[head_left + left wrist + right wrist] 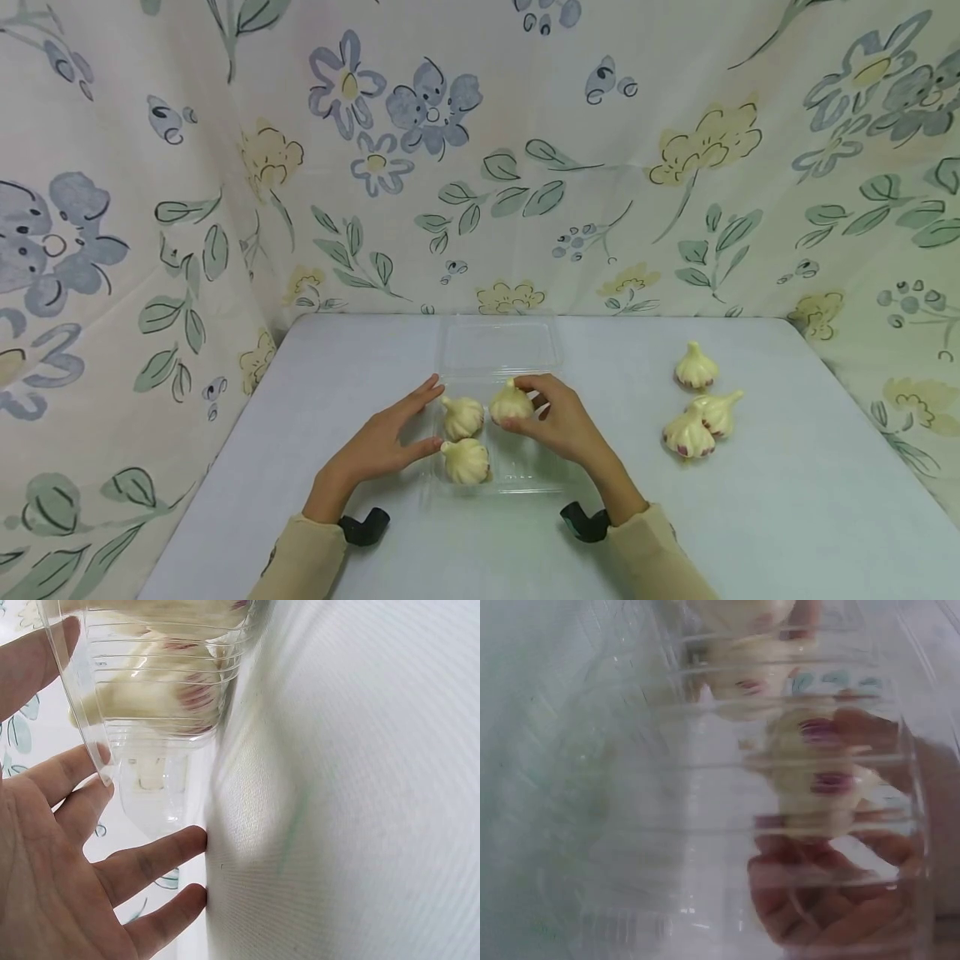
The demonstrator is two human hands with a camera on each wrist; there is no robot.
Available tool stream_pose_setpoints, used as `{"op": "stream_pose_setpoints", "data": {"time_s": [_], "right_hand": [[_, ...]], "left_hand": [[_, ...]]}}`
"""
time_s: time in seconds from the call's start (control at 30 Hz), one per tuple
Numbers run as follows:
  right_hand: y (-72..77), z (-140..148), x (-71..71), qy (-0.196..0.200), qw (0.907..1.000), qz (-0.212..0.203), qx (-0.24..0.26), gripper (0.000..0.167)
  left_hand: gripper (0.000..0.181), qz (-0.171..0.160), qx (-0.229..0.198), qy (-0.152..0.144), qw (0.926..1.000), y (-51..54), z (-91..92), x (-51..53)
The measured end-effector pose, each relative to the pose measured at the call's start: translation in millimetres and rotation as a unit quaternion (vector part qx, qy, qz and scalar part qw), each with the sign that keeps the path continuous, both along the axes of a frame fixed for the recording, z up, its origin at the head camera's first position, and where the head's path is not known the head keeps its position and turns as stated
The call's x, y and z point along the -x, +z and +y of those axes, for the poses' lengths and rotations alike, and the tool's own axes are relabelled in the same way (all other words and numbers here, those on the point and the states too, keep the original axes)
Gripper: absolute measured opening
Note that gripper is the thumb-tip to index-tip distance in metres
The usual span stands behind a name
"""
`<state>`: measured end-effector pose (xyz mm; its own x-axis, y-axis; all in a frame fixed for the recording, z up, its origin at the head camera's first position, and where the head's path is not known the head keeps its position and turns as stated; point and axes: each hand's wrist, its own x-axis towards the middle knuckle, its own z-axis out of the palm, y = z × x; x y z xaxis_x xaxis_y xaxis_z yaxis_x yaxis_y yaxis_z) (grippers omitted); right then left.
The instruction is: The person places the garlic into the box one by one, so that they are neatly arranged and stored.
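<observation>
A clear plastic clamshell box [525,490] lies with its lid [498,343] folded back. Two garlic bulbs [466,461] sit in its left side, one behind the other. Inside the box's right part, my right hand [558,417] grips another garlic bulb [512,402] between thumb and fingers; in the right wrist view this bulb [810,772] shows through the clear wall. At the box's left side is my left hand [382,442], its fingers spread. The left wrist view shows its fingertips [103,754] touching the box rim, with other fingers near the table.
Three more garlic bulbs [688,433] stand grouped on the white table [787,500] to the right of the box. A floral cloth [525,167] hangs behind and at the sides. Each wrist carries a black camera mount [365,527].
</observation>
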<state>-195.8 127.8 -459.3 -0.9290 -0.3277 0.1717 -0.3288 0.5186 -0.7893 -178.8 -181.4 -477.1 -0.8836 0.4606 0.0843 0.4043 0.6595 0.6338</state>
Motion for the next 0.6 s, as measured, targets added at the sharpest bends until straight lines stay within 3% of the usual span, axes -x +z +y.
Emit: {"op": "stream_pose_setpoints", "data": {"time_s": [0.23,0.6], "right_hand": [[-2.4,-2.7,2.5,0.003,1.0,0.005,-0.006,0.059],[-6.5,-8.7,4.6,-0.012,0.9997,-0.02,-0.01,0.057]], "left_hand": [[0.08,-0.003,0.001,0.0,1.0,0.9,0.4,0.9],[0.079,-0.003,-0.005,0.001,1.0,-0.3,-0.9,0.6]]}}
